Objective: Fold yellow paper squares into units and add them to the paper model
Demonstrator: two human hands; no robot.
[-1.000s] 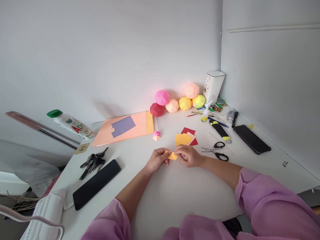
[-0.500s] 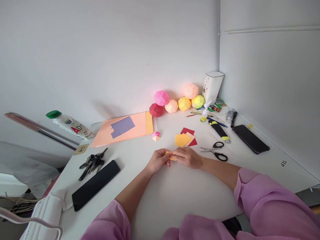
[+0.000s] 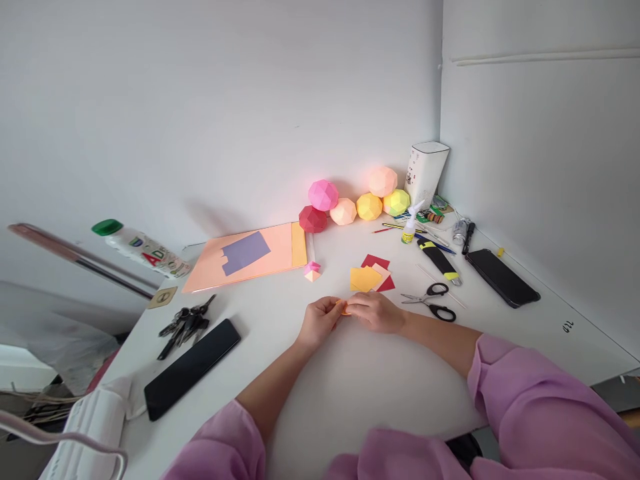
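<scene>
Two grips pinch orange paper (image 3: 343,307) | left hand (image 3: 320,319) | right hand (image 3: 376,312) | bottle (image 3: 145,248) label: red "A"

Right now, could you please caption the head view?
Left hand and right hand pinch a small folded orange paper over a white desk.

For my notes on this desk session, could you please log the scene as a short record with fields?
Left hand: pinching a small orange paper piece
Right hand: pinching the same piece from the other side
Surface: white table
Just beyond the hands: loose paper squares, yellow on top
Right of the hands: scissors, lying flat
Left side: keys, black phone
Back corner: paper balls
</scene>
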